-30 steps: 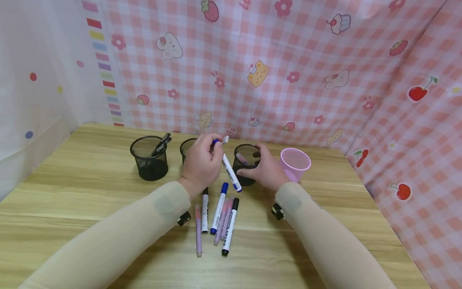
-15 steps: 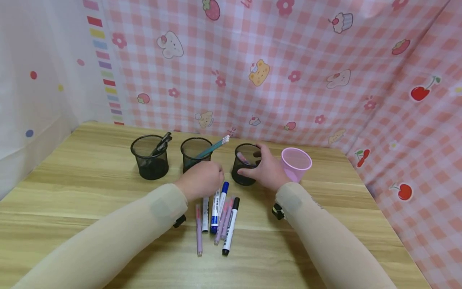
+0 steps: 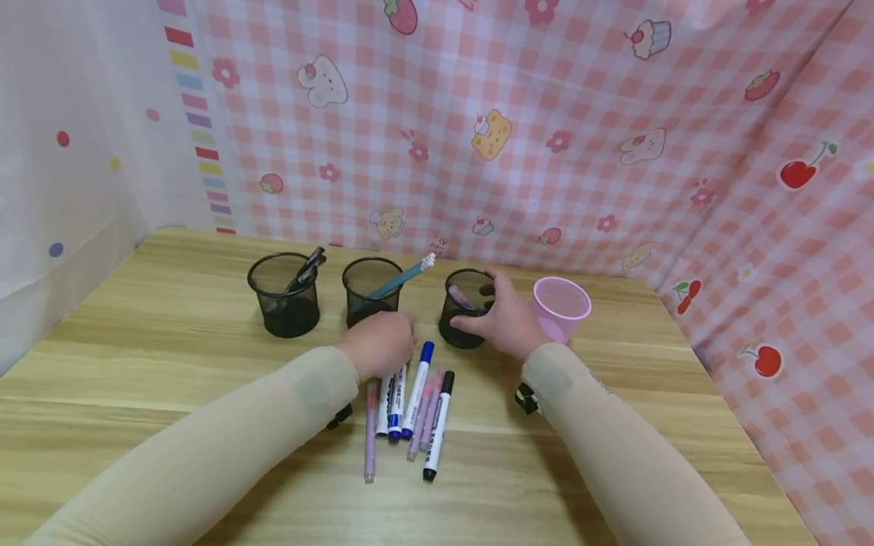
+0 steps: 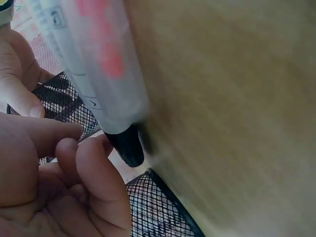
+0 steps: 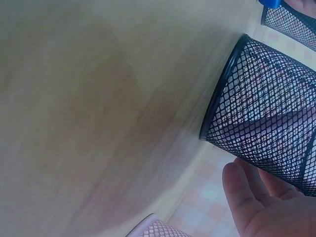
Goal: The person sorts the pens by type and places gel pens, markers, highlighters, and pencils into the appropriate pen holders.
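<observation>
My left hand (image 3: 378, 343), fingers curled, pinches the far end of a white whiteboard marker (image 3: 395, 421) with a blue end, low over the pile. Beside it lie a black-capped whiteboard marker (image 4: 129, 145), a blue-capped marker (image 3: 418, 394), another black-capped marker (image 3: 438, 432) and several pink-purple highlighters (image 3: 370, 447). In the left wrist view a highlighter (image 4: 111, 64) overlaps the black-capped marker. My right hand (image 3: 505, 317) holds a black mesh pen holder (image 5: 266, 108) from its right side, thumb in front and fingers round behind. Pink-purple pens show inside that holder.
At the left stands a black mesh holder (image 3: 290, 315) with black pens. Behind my left hand, another mesh holder (image 3: 355, 292) contains green pencils (image 3: 399, 280). A pink mesh holder (image 3: 561, 303) stands right of my right hand. A checked curtain (image 3: 437, 136) backs the table.
My left hand has come down from the second holder, carrying the blue-ended marker to the pile, then shifted slightly left with it. Nearby pens moved a little left. My right hand stays on its holder.
</observation>
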`<control>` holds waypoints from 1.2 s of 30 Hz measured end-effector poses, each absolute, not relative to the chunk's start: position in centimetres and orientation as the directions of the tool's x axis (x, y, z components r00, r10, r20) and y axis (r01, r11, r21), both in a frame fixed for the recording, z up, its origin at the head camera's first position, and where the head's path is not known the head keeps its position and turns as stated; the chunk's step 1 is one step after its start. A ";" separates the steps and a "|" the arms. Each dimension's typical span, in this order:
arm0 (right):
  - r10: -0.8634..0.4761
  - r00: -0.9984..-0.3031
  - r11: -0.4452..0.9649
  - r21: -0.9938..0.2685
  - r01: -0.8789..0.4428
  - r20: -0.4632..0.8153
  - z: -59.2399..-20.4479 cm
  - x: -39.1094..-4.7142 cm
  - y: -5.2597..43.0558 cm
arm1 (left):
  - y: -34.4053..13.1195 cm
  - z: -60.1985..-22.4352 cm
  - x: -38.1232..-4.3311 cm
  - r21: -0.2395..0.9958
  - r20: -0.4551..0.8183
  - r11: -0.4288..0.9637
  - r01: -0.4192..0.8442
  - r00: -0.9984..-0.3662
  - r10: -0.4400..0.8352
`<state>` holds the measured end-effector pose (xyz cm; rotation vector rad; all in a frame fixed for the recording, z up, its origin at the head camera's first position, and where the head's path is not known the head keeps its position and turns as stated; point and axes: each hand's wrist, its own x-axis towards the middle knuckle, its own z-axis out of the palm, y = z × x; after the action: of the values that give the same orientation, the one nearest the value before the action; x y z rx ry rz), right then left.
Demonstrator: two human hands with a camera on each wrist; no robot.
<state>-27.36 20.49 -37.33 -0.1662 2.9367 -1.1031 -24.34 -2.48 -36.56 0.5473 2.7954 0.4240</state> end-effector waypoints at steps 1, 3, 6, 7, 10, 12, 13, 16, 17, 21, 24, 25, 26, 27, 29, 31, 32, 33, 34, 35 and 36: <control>-0.097 -0.995 0.748 -0.657 -0.095 0.034 -37.4 -27.4 20.5 | -2.5 -36.5 -24.3 0.330 -0.197 0.888 0.321 -0.896 0.397; -0.093 -0.995 0.746 -0.660 -0.090 0.031 -37.4 -27.4 20.5 | -2.8 -36.2 -24.1 0.319 -0.199 0.893 0.318 -0.899 0.391; -0.095 -0.995 0.739 -0.668 -0.091 0.030 -37.3 -27.3 20.5 | -3.7 -35.4 -23.4 0.276 -0.224 0.903 0.329 -0.892 0.394; -0.098 -0.995 0.736 -0.670 -0.093 0.030 -37.3 -27.3 20.5 | -4.1 -35.0 -23.1 0.256 -0.246 0.906 0.338 -0.883 0.399; -0.103 -0.994 0.730 -0.677 -0.094 0.028 -37.2 -27.3 20.4 | -5.7 -34.2 -22.3 0.165 -0.328 0.913 0.373 -0.852 0.408; -0.101 -0.995 0.730 -0.678 -0.092 0.025 -37.2 -27.3 20.4 | -6.8 -33.9 -21.8 0.111 -0.409 0.913 0.392 -0.819 0.401; -0.101 -0.995 0.731 -0.677 -0.091 0.025 -37.2 -27.3 20.4 | -7.2 -33.8 -21.5 0.092 -0.446 0.915 0.394 -0.805 0.391; -0.098 -0.995 0.733 -0.675 -0.089 0.025 -37.2 -27.4 20.4 | -8.0 -33.9 -20.9 0.085 -0.537 0.918 0.388 -0.758 0.370; -0.097 -0.995 0.735 -0.672 -0.089 0.025 -37.2 -27.3 20.4 | -8.2 -34.0 -20.8 0.097 -0.563 0.923 0.372 -0.744 0.359; -0.098 -0.995 0.741 -0.666 -0.087 0.021 -37.2 -27.3 20.4 | -8.5 -34.4 -20.4 0.129 -0.585 0.926 0.355 -0.727 0.361; -0.098 -0.995 0.740 -0.667 -0.086 0.020 -37.2 -27.3 20.4 | -8.6 -34.6 -20.3 0.143 -0.571 0.927 0.346 -0.736 0.363; -0.097 -0.995 0.740 -0.667 -0.086 0.021 -37.2 -27.3 20.4 | -8.6 -34.7 -20.3 0.155 -0.569 0.929 0.335 -0.739 0.361; -0.099 -0.995 0.739 -0.668 -0.088 0.022 -37.2 -27.2 20.4 | -8.7 -34.7 -20.3 0.170 -0.569 0.932 0.320 -0.741 0.358; -0.100 -0.995 0.737 -0.670 -0.090 0.023 -37.2 -27.2 20.4 | -8.7 -34.7 -20.4 0.186 -0.568 0.934 0.306 -0.742 0.356; -0.103 -0.994 0.734 -0.672 -0.093 0.025 -37.2 -27.2 20.4 | -8.8 -34.7 -20.5 0.210 -0.553 0.931 0.300 -0.748 0.366; -0.104 -0.994 0.733 -0.674 -0.095 0.027 -37.2 -27.2 20.4 | -8.8 -34.7 -20.7 0.229 -0.523 0.921 0.314 -0.758 0.389; -0.103 -0.994 0.731 -0.676 -0.096 0.030 -37.2 -27.1 20.4 | -8.9 -34.6 -20.9 0.228 -0.497 0.910 0.347 -0.762 0.416; -0.104 -0.994 0.731 -0.676 -0.097 0.031 -37.2 -27.1 20.4 | -8.9 -34.5 -21.0 0.247 -0.469 0.903 0.352 -0.772 0.429; -0.102 -0.994 0.731 -0.675 -0.097 0.032 -37.2 -27.1 20.4 | -8.9 -34.3 -21.2 0.270 -0.438 0.897 0.349 -0.785 0.437; -0.100 -0.994 0.732 -0.675 -0.096 0.033 -37.2 -27.1 20.3 | -9.0 -34.1 -21.4 0.293 -0.406 0.891 0.347 -0.798 0.444; -0.099 -0.995 0.731 -0.676 -0.095 0.033 -37.2 -27.1 20.3 | -9.0 -33.8 -21.6 0.327 -0.380 0.886 0.329 -0.813 0.442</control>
<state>-27.10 20.34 -37.19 -0.1638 2.9175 -1.1383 -21.57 -8.99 -33.77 0.5623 2.5998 0.3409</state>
